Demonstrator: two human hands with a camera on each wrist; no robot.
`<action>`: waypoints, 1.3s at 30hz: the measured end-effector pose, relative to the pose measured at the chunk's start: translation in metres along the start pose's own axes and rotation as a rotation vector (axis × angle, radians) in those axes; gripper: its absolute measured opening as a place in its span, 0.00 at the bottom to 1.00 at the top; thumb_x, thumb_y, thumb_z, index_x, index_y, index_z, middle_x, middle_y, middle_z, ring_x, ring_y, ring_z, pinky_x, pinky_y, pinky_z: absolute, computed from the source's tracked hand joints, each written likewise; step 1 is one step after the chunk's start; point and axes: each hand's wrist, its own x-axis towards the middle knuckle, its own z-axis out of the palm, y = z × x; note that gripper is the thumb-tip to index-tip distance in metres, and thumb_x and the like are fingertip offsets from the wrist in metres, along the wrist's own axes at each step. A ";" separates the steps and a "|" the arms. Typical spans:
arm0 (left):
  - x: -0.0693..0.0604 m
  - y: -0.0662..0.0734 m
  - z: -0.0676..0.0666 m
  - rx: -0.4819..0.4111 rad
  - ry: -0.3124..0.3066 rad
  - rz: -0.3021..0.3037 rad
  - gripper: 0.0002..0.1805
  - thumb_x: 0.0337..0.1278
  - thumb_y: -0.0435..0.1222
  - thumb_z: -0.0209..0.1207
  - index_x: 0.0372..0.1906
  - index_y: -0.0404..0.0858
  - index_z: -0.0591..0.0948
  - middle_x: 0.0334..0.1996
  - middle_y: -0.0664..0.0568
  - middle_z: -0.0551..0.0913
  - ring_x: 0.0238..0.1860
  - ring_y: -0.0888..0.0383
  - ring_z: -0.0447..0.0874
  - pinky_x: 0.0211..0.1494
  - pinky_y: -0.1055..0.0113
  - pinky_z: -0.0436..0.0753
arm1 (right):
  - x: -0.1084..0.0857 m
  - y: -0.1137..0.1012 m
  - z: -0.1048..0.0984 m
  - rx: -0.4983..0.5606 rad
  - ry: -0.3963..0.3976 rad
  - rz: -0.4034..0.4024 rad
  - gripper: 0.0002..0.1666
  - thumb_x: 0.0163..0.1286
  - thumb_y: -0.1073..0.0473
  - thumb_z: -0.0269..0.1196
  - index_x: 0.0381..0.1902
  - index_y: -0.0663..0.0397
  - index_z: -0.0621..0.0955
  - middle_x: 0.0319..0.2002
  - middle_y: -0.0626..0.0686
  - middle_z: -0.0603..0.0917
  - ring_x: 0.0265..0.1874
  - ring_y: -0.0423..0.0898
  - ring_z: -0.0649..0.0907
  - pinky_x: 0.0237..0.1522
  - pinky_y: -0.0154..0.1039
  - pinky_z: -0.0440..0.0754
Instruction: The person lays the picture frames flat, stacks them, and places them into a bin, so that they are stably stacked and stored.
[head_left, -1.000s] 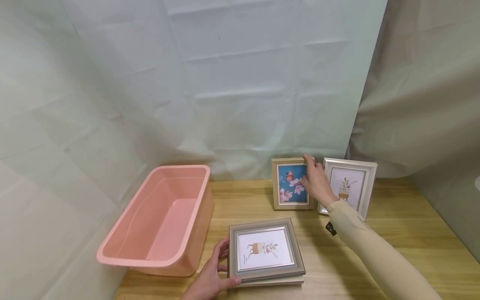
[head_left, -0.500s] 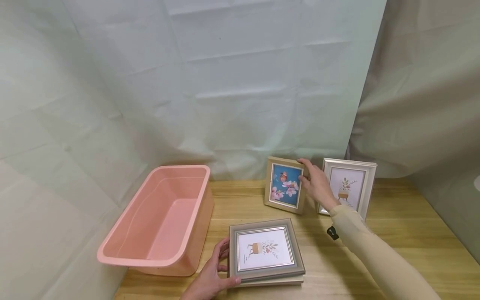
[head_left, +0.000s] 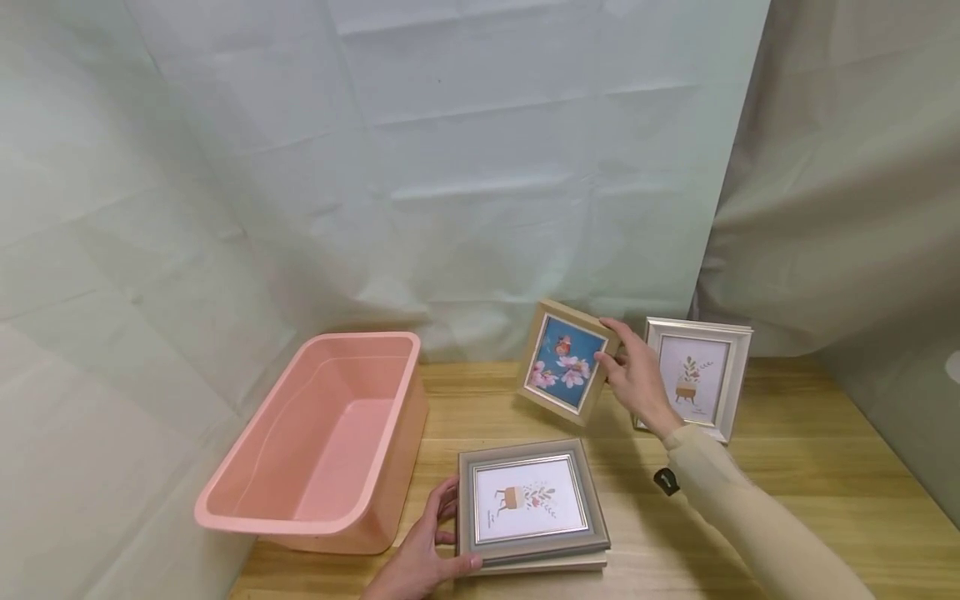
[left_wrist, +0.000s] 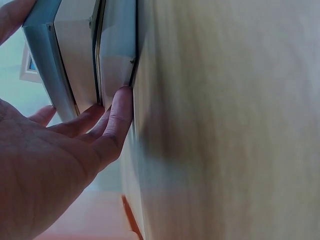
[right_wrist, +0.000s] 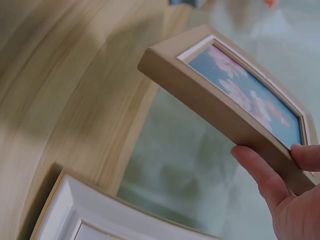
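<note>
In the head view my right hand (head_left: 637, 379) grips the upper right edge of a beige picture frame (head_left: 588, 402), thumb on the front. The frame bears a blue bird-and-blossom picture and hangs tilted, apparently off the table. The right wrist view shows fingers under the edge of this frame (right_wrist: 200, 102). My left hand (head_left: 423, 542) touches the left side of a flat stack of picture frames, with the thumb at the near corner. A grey frame (head_left: 596, 508) lies on top. The left wrist view shows several fingertips of the left hand (left_wrist: 65, 150) against the stacked edges (left_wrist: 75, 55).
A white frame (head_left: 731, 379) with a plant picture stands upright at the right, partly behind the right wrist. At the left is a pink plastic tub (head_left: 390, 442). All stand on a wooden table (head_left: 810, 467) before pale hanging sheets (head_left: 480, 208).
My right hand has tilted the beige frame anticlockwise to the left and raised it from its upright stand. The left hand and the stack stay where they were.
</note>
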 end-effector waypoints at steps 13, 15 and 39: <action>0.001 0.001 0.001 0.004 -0.002 -0.005 0.63 0.56 0.36 0.80 0.88 0.38 0.49 0.78 0.24 0.66 0.58 0.47 0.83 0.54 0.64 0.85 | -0.023 -0.026 -0.014 0.303 0.110 0.176 0.39 0.77 0.69 0.67 0.81 0.47 0.72 0.62 0.71 0.80 0.37 0.45 0.94 0.34 0.40 0.93; 0.002 0.002 0.000 0.001 -0.003 -0.005 0.63 0.56 0.36 0.80 0.88 0.38 0.49 0.78 0.24 0.67 0.57 0.47 0.83 0.54 0.64 0.85 | -0.027 -0.030 -0.016 0.360 0.112 0.208 0.40 0.77 0.70 0.67 0.82 0.48 0.70 0.61 0.68 0.79 0.33 0.35 0.92 0.34 0.41 0.94; 0.020 0.052 0.009 -0.327 0.422 0.310 0.27 0.78 0.26 0.56 0.75 0.23 0.67 0.68 0.54 0.83 0.64 0.71 0.83 0.64 0.73 0.85 | -0.085 -0.077 -0.009 0.634 0.161 0.379 0.38 0.75 0.74 0.65 0.78 0.52 0.69 0.53 0.58 0.77 0.36 0.44 0.93 0.34 0.49 0.94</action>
